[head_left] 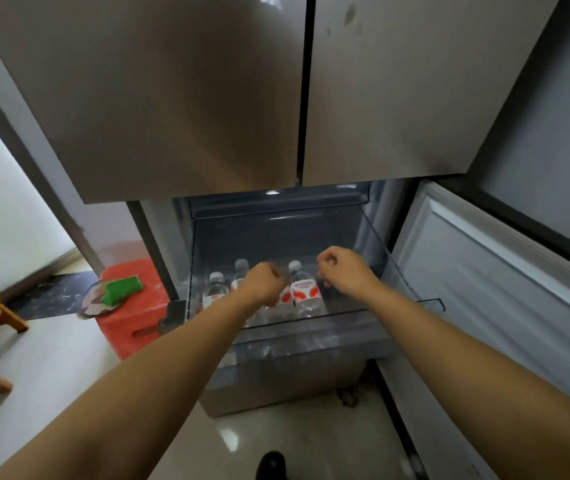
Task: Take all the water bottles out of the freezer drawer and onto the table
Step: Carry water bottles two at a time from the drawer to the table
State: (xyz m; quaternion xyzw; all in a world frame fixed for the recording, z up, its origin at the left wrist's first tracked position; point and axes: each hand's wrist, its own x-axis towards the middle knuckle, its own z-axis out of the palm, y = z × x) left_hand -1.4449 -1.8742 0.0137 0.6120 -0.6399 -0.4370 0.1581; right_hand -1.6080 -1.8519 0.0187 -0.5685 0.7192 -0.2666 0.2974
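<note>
Steel fridge doors fill the upper frame; below them, at centre, the freezer drawer [373, 237] stands open with water bottles [306, 292] upright at its front. Left hand [263, 282] and right hand [344, 268] hover above, fingers curled, apparently holding nothing. Crowded, possibly frost-slick bottles could topple or slip if grabbed by the caps.

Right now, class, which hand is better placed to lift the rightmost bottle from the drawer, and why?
The right hand. It hovers beside the rightmost bottle with nothing in its grip, while the left hand sits over the middle bottles, farther from it.
</note>
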